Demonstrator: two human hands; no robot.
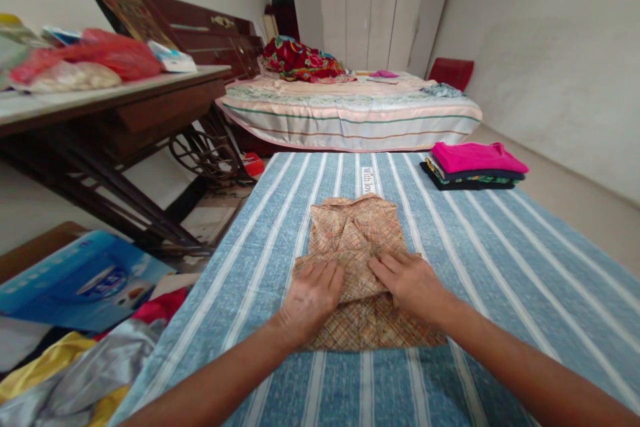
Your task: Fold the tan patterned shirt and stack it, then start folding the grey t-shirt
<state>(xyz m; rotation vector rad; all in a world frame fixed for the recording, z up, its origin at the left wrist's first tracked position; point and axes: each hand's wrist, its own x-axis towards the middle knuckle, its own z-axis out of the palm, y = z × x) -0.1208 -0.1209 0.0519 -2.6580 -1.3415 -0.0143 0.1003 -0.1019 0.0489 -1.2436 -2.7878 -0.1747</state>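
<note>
A tan and brown plaid shirt (357, 227) lies in front of me on the blue striped cover (265, 227). Its sides are folded in, and a layer of it is doubled over across the middle. My left hand (313, 297) grips the left part of that doubled layer, fingers bent over the cloth. On the right part, my right hand (407, 280) pinches the same layer, with its thumb hidden. Below both wrists, the shirt's near section spreads flat on the cover.
A stack of folded clothes (477, 163), pink on top, sits at the far right. Beyond is a bed (350, 120) with a red floral bundle (300, 59). Along the left stand a sewing machine table (165, 90), a blue box (90, 280) and loose clothes (100, 360).
</note>
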